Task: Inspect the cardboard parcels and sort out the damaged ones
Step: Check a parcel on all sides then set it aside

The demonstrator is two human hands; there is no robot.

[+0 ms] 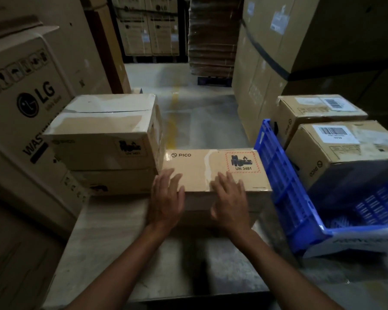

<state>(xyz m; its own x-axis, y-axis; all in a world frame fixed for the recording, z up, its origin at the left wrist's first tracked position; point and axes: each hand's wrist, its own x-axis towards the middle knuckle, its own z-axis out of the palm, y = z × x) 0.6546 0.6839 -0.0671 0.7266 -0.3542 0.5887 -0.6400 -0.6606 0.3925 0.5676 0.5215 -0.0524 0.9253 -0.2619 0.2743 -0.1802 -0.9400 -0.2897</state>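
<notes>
head view: left hand [166, 198], right hand [230, 200] partly cover pico parcel [202, 166].

Dim warehouse aisle, hemmed in by stacked cartons.
A grey concrete floor [202, 108] runs toward 12 o'clock with a worn yellow line [174, 121] down it. A large LG carton [25, 104] stands at 9 o'clock and tall plain cartons [267, 52] rise at 2 o'clock. A pile of flat cardboard sheets [211, 34] sits on a dark pallet [214, 81] at 12 o'clock. A pale table [112, 242] fills 6 o'clock.
</notes>
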